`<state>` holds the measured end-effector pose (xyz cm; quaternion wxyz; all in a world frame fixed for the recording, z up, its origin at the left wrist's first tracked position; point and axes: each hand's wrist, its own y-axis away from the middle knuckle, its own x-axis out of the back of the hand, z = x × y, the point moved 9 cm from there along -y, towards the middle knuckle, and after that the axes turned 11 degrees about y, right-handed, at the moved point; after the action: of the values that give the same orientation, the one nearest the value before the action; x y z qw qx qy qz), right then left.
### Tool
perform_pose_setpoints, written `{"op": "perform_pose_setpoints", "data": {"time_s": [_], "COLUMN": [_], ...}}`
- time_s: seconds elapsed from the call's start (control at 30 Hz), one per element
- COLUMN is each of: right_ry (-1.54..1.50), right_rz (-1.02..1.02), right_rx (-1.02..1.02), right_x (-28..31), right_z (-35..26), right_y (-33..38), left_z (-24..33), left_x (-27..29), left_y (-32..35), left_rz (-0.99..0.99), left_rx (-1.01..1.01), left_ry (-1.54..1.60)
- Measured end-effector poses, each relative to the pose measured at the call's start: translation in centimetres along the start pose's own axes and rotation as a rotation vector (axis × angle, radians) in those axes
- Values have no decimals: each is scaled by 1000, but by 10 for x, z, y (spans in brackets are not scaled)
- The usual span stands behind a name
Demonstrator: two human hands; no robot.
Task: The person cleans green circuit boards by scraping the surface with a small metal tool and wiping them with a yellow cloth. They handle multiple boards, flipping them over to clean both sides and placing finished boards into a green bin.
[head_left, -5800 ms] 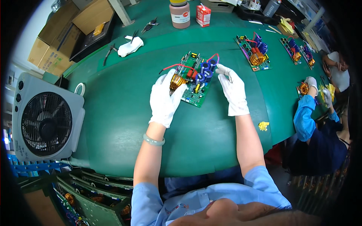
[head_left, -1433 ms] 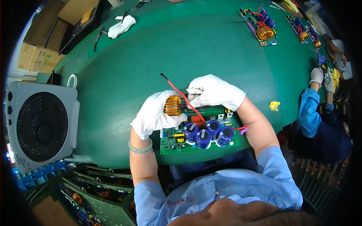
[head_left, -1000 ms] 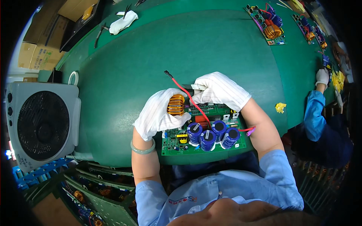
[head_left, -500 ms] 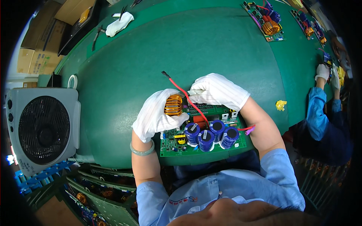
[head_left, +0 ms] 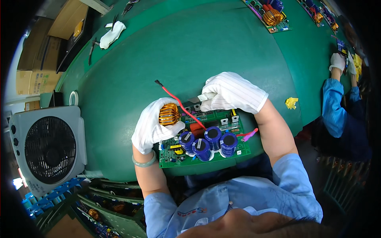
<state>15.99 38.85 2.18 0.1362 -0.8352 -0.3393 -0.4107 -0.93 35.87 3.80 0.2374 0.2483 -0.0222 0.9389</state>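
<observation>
Green board sits at the near table edge, right in front of me. My left hand, gloved white, is curled around the copper coil at the board's left end. My right hand is fisted at the far edge, pinching a small pale part. Red wire runs up and left between both hands. Four blue capacitors stand mid-board. Grey fan is well left; another person's sleeve is far right.
</observation>
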Motion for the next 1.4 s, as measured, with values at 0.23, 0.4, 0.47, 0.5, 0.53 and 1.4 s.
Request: {"op": "perform_pose_setpoints", "data": {"time_s": [0.23,0.4,0.47,0.5,0.53,1.4], "right_ry": [23,-72,-137,-127,-117,142], "right_rz": [-52,-63,-95,-89,-84,39], "right_rx": [-140,-95,-109,-113,-116,-79], "right_x": [-3,19,20,18,16,23], "right_z": [9,14,15,18,22,27], "right_y": [-2,15,19,20,20,21], "left_z": [-2,-7,-11,-13,-12,-4], "left_x": [1,0,1,0,1,-2], "left_y": [-2,-3,-1,-1,-3,1], "left_rz": [62,-4,9,11,48,5], "left_rx": [-18,89,140,164,81,59], "left_ry": [3,-1,41,62,70,-22]}}
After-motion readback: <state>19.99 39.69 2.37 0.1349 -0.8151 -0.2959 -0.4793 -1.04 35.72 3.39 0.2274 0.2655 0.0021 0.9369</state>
